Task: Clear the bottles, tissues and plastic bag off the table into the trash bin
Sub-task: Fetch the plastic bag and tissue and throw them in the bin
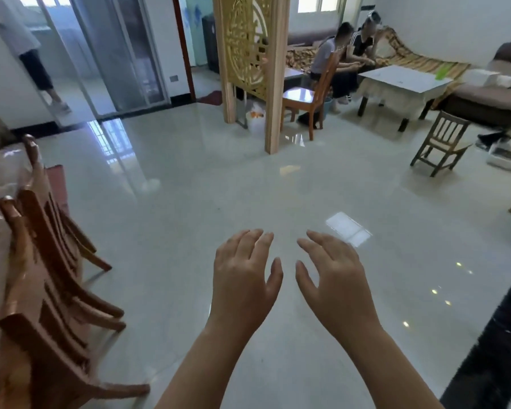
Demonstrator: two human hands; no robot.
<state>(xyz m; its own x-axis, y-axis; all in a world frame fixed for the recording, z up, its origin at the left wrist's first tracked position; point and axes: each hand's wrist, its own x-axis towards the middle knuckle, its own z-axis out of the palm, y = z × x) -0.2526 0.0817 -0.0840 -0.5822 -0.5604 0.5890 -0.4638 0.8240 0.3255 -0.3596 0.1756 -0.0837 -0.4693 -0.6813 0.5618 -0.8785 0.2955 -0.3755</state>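
Head view: left hand (pixel 244 278), right hand (pixel 335 280) empty, fingers spread wide above tiled floor (pixel 189 178).

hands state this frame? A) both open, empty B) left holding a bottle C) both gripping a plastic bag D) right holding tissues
A: the left hand and right hand are both spread palm-down over the bare floor, fingers apart, with nothing in either.
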